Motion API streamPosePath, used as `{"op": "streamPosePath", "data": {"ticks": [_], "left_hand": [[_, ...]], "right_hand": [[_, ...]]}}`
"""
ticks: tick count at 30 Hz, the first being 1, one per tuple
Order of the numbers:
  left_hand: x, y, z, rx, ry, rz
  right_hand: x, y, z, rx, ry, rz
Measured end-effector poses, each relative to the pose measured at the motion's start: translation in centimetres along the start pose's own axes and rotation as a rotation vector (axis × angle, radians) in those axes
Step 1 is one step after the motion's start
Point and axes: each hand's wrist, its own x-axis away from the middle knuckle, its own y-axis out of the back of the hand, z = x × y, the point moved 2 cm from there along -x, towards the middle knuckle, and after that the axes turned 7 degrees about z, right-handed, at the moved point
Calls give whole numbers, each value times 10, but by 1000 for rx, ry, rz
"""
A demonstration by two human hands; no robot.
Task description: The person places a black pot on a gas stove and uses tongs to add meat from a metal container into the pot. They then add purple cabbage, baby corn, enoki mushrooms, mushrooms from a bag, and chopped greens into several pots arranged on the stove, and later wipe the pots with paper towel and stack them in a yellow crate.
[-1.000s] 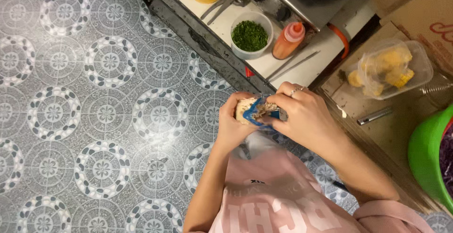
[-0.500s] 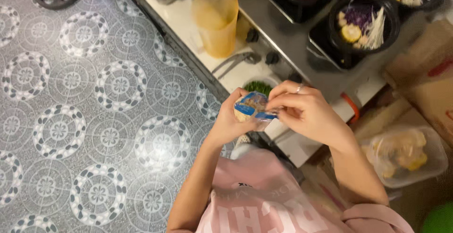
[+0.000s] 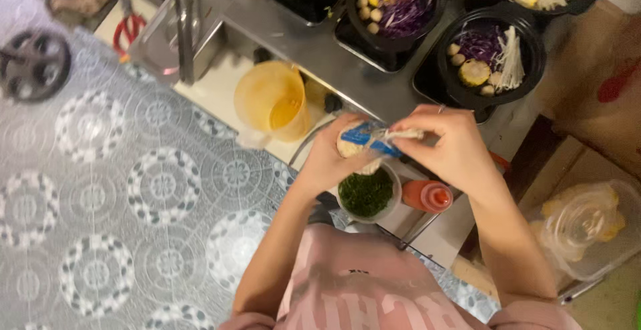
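A crinkled blue-and-white plastic packet point(image 3: 366, 141) is pinched between both hands: cupped by the left hand point(image 3: 332, 161), gripped at its twisted top by the right hand point(image 3: 449, 146), above a round tub of chopped greens point(image 3: 366, 194).

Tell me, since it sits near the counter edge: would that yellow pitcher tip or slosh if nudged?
The yellow pitcher looks like thin translucent plastic, so probably light. Only a little liquid shows at the bottom, so it would likely slide or tip easily rather than resist. With no lid visible, a tip would probably spill it.
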Motion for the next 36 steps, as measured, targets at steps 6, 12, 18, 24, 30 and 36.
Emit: {"op": "streamPosePath", "data": {"ticks": [6,12,18,24,30,36], "left_hand": [[-66,64,-10,-20,15,137],[-117,118,13,-54,-87,241],[-155,145,59,86,-10,307],[-184,155,100,263,69,300],[-204,172,119,264,178,208],[-210,184,114,319,188,175]], "right_hand": [[-53,7,2,-144,-38,-218],[-108,-3,-18,-281,-86,-374],[-147,-1,-43,-239,-147,-512],[-167,17,-61,-253,-67,-661],[-186,39,-107,-310,-120,-844],[-222,45,-190,-307,-181,-907]]}}
